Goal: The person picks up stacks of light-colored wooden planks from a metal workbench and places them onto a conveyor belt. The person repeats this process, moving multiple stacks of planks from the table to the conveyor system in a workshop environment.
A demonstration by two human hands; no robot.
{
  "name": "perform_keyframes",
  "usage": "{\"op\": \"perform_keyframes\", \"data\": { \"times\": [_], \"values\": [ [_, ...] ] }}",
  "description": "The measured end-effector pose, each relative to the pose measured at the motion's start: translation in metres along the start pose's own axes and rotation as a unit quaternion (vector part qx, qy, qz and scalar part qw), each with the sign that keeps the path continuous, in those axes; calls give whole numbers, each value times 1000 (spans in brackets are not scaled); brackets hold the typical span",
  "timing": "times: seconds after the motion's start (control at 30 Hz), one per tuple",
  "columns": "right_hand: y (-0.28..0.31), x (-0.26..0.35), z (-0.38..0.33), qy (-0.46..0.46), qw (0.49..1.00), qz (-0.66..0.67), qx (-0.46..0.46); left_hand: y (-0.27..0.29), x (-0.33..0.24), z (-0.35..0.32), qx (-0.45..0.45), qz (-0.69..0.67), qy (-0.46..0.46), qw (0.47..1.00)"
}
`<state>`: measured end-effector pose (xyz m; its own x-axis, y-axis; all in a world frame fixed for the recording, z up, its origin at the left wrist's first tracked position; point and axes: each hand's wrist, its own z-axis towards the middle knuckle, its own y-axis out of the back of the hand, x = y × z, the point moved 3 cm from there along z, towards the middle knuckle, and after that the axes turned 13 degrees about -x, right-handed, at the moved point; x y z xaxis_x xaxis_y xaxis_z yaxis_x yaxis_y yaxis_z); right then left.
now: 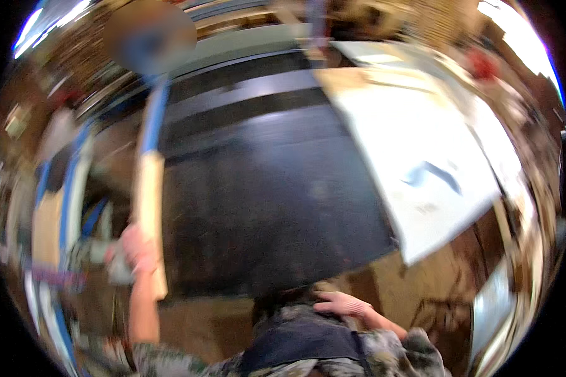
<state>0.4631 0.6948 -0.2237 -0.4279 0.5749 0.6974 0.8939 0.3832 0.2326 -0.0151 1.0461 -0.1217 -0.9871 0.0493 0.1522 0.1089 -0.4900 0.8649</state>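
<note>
A long pale wooden strip [149, 201], blue toward its far end, stands along the left side of a broad dark panel [264, 195]. My left hand [138, 248] is closed on the strip's near part, though motion blurs its fingers. My right hand [341, 304] holds nothing that shows. Its fingers are stretched out and lie against the camouflage clothing at my front, just off the panel's near edge.
To the right of the dark panel lies a large white sheet [421, 157] with a dark bluish mark. A person [149, 44] is at the far left end of the strip. Blue and pale uprights [69, 195] stand further left. Brown floor [201, 327] shows below the panel.
</note>
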Motion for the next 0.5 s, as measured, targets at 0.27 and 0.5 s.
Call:
{"op": "perform_keyframes", "data": {
  "times": [0.27,0.5],
  "values": [
    [21,-91,-33,-117,986,68,-101,-57,55,-42,-33,132,32,990],
    [-64,-391,-57,-48,954,-128,-267,94,-287,-58,56,-383,-43,921]
  ]
}}
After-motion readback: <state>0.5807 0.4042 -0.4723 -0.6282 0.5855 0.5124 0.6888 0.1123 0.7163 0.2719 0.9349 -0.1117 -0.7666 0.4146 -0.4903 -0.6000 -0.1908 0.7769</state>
